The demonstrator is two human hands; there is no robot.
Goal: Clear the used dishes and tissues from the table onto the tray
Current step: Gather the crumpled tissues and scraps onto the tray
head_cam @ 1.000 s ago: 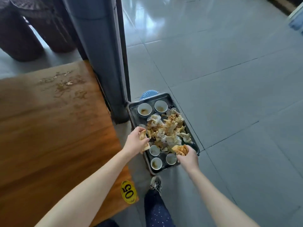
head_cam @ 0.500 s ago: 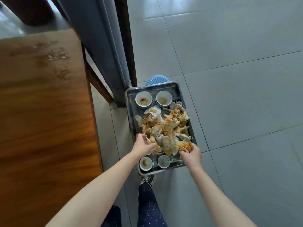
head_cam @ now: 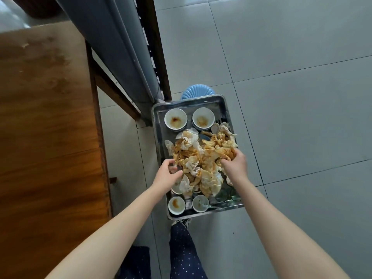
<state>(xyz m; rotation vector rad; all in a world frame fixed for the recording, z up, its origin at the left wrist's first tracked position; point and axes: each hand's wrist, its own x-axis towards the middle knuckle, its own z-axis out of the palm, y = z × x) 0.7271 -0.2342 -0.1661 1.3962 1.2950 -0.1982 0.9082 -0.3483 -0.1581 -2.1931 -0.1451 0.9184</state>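
Gripping tissues (head_cam: 201, 156) farther up the tray (head_cam: 219, 100), right hand (head_cam: 235, 166); left hand (head_cam: 165, 176) now empty.

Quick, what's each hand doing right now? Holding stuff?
Left hand: open, fingers loosely curled, nothing in its grip.
Right hand: closed on a stained tissue.

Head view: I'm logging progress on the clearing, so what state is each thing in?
Tray, loaded, blue stool showing under its far end.
Tissues, crumpled, stained, heaped mid-tray.
Far bowls, upright, sauce-stained.
Near bowls, upright, stained.
Left hand, fingers curled at heap's left edge; grip unclear.
Right hand, grips tissues at heap's right edge.
Table, smeared at far end.
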